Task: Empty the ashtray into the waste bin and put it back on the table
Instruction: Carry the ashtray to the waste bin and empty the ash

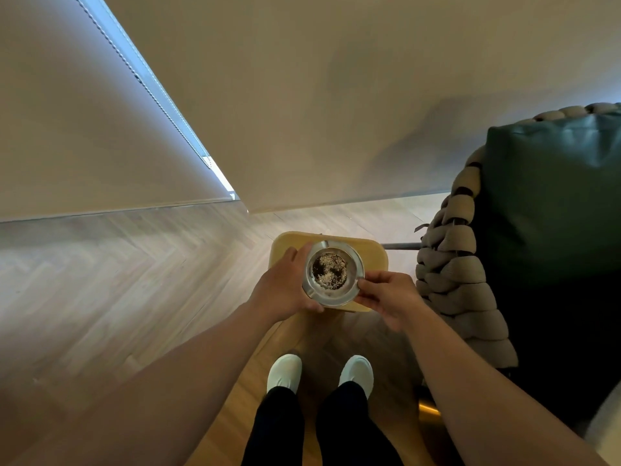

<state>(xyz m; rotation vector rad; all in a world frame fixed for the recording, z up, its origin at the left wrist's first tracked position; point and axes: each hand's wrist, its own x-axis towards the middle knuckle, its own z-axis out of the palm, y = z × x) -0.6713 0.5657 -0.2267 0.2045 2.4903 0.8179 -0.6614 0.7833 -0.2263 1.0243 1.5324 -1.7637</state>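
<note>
A round metal ashtray (349,260) with dark ash and pale specks in its bowl is over a small light-wood table (373,255). I cannot tell whether it rests on the tabletop or is just above it. My left hand (285,287) wraps the ashtray's left rim, thumb at its near edge. My right hand (386,294) pinches the right rim with thumb and fingers. No waste bin is in view.
A woven rope armchair (453,274) with a dark green cushion (551,196) stands close on the right. A wall (336,95) and a blind with a bead chain (144,79) rise behind the table. Herringbone wood floor (117,280) spreads left. My feet (319,375) stand before the table.
</note>
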